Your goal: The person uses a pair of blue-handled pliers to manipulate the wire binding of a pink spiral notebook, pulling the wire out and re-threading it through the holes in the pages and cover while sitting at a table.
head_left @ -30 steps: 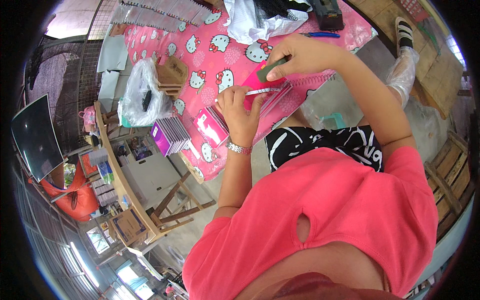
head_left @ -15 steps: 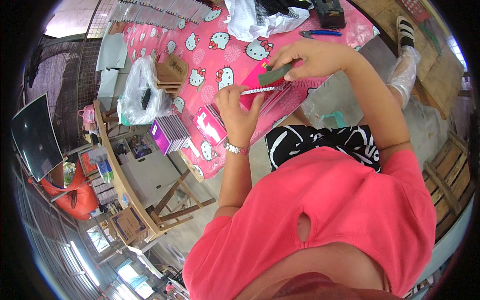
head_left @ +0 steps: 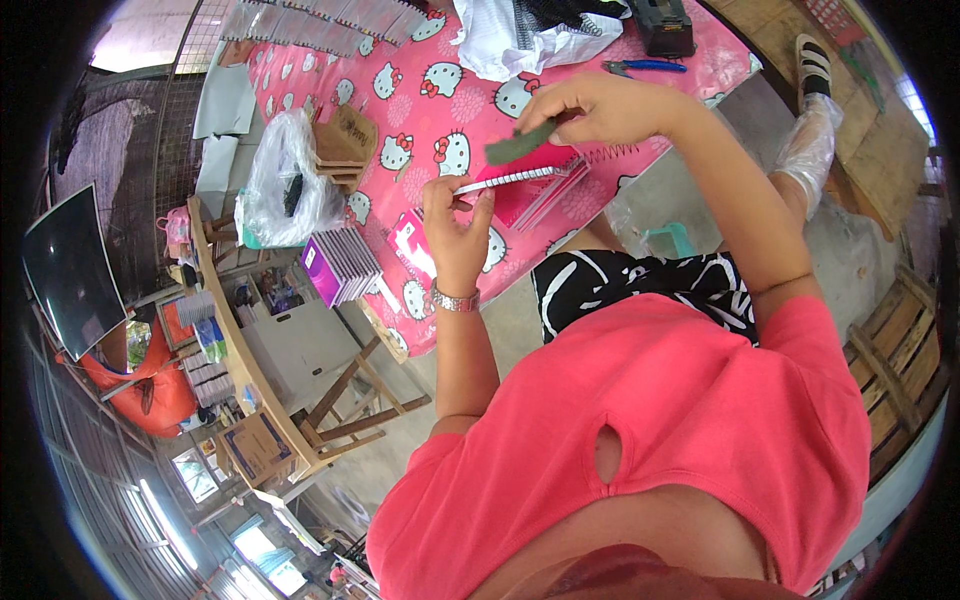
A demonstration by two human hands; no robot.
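My left hand (head_left: 456,228) pinches the left end of a thin notebook (head_left: 508,181), whose bound edge shows a white row of coil loops. In my right hand (head_left: 600,108) is a dark green strip (head_left: 520,146), perhaps a pad, held just above that bound edge. A dark wire coil (head_left: 612,152) sticks out to the right of the notebook. Under and beside it lie pink-covered notebooks (head_left: 552,196) on the table. Another pink-and-white notebook (head_left: 412,243) rests next to my left wrist, partly hidden by the hand.
The pink patterned cloth (head_left: 470,105) covers the table. Purple notebooks (head_left: 340,266) stand in a row at the left, near a clear plastic bag (head_left: 290,180) and a brown carton piece (head_left: 345,140). Farther back are blue-handled pliers (head_left: 645,66), a black box (head_left: 662,28) and white wrapping (head_left: 540,45).
My left hand has shifted left with the notebook. My right hand and the green strip have also moved left, along the bound edge.
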